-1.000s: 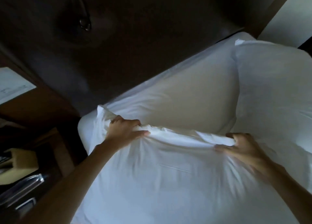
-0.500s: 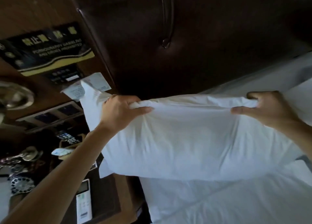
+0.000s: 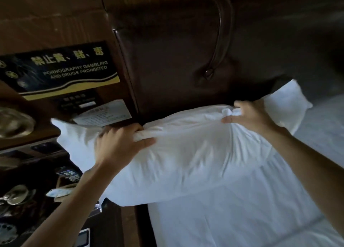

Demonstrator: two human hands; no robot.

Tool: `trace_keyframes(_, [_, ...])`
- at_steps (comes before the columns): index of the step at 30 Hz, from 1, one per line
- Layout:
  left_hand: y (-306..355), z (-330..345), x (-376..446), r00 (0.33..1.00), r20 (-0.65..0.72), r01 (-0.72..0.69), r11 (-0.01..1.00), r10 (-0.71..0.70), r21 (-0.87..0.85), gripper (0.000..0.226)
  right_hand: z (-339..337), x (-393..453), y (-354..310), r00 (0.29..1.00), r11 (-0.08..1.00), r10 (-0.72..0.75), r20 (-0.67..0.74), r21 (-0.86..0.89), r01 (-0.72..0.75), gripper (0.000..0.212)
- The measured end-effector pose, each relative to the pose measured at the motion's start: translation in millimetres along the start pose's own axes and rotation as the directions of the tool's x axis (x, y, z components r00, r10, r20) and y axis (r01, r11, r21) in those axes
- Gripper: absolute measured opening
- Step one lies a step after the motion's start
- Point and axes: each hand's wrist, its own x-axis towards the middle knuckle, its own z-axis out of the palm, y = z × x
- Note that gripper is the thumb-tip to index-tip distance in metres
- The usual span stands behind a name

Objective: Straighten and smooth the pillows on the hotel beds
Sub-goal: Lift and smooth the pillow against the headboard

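Note:
A white pillow (image 3: 186, 153) hangs in the air above the head of the bed (image 3: 242, 218), tilted with its right end higher. My left hand (image 3: 119, 146) grips its top edge left of the middle, thumb on the near face. My right hand (image 3: 249, 116) clutches a bunch of the cover on the top edge toward the right. The pillow's left corner sticks out over the nightstand. Its lower edge hangs just above the white sheet.
A dark padded headboard (image 3: 186, 51) rises behind the pillow. On the left, a wooden wall panel carries a black and yellow notice (image 3: 61, 69). Below it stands a cluttered nightstand (image 3: 28, 200) with a phone and small items. A remote (image 3: 83, 239) lies at its front.
Both hands have lifted the pillow off the bed and hold it up in front of the headboard. Since half a second ago its right end rose and the cover bunched under my right hand.

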Motion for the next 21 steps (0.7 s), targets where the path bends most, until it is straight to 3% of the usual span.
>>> trace_keyframes(4, [-1.7,-3.9,21.2,0.987,0.157,-0.035,0.996,0.021,0.088,0.06,7.5,-5.0,19.0,0.997,0.995,0.04,-0.065,-0.092,-0.046,0.064])
trace_keyframes(8, [-43.9,-24.9,46.7,0.933,0.36,-0.076,0.973,-0.007,0.218,0.122,-16.8,-15.5,40.7,0.997,0.973,0.058,-0.051,-0.223,-0.068,0.053])
trace_keyframes(10, [-64.0,-28.0,48.7,0.886,0.462,-0.054,0.98,-0.04,0.19,0.135,-21.9,-24.2,52.3,0.989,0.955,0.116,-0.094,-0.263,-0.137,0.057])
trace_keyframes(12, [-71.4,-27.8,42.2,0.89,0.449,0.006,0.988,-0.075,0.154,0.127,-15.9,-28.9,56.1,0.975,0.94,0.164,-0.147,-0.277,-0.2,0.053])
trace_keyframes(16, [-56.0,-35.6,20.0,0.967,0.245,0.003,0.961,-0.074,0.275,0.095,-28.4,-21.1,43.5,0.928,0.936,0.262,-0.263,-0.166,-0.311,0.019])
trace_keyframes(21, [-52.1,-56.5,16.0,0.985,0.149,0.065,0.983,-0.091,0.169,0.072,-65.0,-9.6,45.6,0.923,0.958,0.254,-0.29,-0.054,-0.28,0.052])
